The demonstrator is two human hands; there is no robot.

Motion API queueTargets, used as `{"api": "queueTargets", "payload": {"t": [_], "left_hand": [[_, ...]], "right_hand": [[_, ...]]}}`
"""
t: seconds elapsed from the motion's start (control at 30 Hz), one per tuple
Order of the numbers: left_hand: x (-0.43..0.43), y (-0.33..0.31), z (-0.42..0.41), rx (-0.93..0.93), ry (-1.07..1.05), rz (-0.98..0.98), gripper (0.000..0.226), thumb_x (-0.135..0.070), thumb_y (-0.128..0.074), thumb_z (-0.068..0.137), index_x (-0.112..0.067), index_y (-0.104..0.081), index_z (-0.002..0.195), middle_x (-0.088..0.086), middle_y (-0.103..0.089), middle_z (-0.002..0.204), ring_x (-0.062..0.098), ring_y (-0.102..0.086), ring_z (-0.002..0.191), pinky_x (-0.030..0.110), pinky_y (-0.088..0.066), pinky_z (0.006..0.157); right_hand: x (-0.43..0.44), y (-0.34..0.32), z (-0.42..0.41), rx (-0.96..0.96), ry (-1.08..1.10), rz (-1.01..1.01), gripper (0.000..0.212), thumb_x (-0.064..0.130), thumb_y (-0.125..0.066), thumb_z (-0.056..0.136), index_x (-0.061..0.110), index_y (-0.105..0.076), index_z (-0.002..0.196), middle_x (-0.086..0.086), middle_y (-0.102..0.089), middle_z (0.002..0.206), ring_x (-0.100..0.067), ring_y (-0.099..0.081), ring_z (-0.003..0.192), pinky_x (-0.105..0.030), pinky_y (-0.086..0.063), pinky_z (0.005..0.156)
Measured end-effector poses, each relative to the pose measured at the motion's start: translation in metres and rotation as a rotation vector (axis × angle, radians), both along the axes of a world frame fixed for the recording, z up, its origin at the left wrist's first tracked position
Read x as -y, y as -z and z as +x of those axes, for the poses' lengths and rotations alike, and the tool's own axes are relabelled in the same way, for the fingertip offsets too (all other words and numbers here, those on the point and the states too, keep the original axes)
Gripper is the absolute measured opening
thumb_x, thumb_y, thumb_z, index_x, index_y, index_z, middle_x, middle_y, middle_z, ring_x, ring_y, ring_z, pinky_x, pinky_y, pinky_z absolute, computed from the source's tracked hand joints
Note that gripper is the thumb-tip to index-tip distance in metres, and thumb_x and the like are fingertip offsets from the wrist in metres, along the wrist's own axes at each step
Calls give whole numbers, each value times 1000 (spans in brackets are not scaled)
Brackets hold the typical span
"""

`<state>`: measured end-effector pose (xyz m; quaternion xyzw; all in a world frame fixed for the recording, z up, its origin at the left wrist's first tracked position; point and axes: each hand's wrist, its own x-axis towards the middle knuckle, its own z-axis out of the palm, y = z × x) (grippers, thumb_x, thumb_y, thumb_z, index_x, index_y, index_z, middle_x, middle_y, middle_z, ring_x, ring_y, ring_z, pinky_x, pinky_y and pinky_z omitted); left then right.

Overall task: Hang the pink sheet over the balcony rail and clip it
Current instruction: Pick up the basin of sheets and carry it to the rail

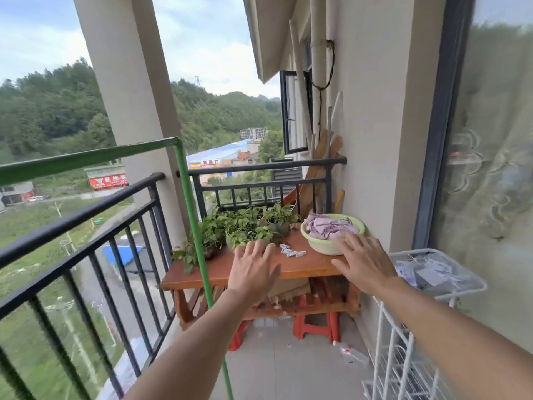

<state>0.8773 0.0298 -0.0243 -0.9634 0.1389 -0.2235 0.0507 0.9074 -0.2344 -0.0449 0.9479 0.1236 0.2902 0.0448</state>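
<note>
Head view. Step in hand, as I judge it: the reach for the sheet; nothing is lifted yet. Left grip (253,269) and right grip (364,261) are both empty with fingers spread, at centre frame over the worktop (302,268). The pink sheet (328,228) lies bunched in the green basin (323,249), centre right, just beyond the right grip's fingertips. Clips (291,252) lie loose between the grips. Next move likely calls for gathering the sheet and carrying it left to the balcony rail (86,210).

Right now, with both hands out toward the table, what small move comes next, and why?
Probably the right hand reaches into the green basin and grips the pink sheet. It is at the basin's rim, the sheet lies crumpled inside, both it and the left hand are empty; the clips can wait.
</note>
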Motion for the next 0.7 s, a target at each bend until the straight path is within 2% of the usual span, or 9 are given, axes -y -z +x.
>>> {"api": "queueTargets", "payload": {"t": [0.07, 0.17, 0.3, 0.47, 0.57, 0.7], "left_hand": [[9, -1, 50, -5, 0, -15, 45, -50, -32, 95, -22, -40, 130, 3, -46, 129, 23, -42, 118, 41, -34, 100], [19, 7, 117, -36, 8, -47, 45, -49, -33, 95, -22, -42, 130, 3, -46, 129, 23, -43, 118, 42, -34, 100], [27, 23, 206, -44, 23, -52, 44, -50, -33, 94, -22, -43, 127, 2, -49, 125, 22, -44, 114, 39, -34, 99], [40, 46, 326, -46, 71, -75, 48, -49, -34, 95, -18, -45, 131, 5, -50, 126, 25, -48, 114, 41, -36, 97], [45, 58, 400, -49, 87, -80, 45, -47, -38, 94, -18, -49, 127, 7, -51, 128, 26, -49, 115, 42, -38, 96], [55, 67, 493, -112, 115, -75, 45, -46, -38, 94, -18, -48, 126, 5, -52, 123, 26, -47, 115, 42, -38, 96]], "right_hand": [[11, -3, 49, 11, 9, 7, 43, 47, -57, 83, 19, -60, 116, -7, -64, 114, -31, -61, 102, -45, -47, 86], [21, -2, 112, -22, 30, -8, 48, 49, -40, 83, 19, -63, 112, -6, -66, 111, -29, -63, 99, -44, -49, 84], [31, 12, 194, -78, 70, -42, 51, 48, -34, 82, 19, -66, 109, -6, -67, 111, -29, -64, 98, -43, -50, 82], [52, 36, 305, -177, 137, -17, 50, 49, -37, 87, 24, -54, 127, -2, -55, 132, -25, -52, 119, -41, -39, 96], [64, 46, 370, -204, 187, 9, 52, 51, -29, 90, 27, -48, 132, 0, -50, 135, -24, -50, 119, -39, -39, 94], [84, 58, 441, -257, 248, 40, 46, 48, -40, 95, 30, -43, 137, 1, -45, 140, -24, -49, 120, -39, -38, 93]]}}
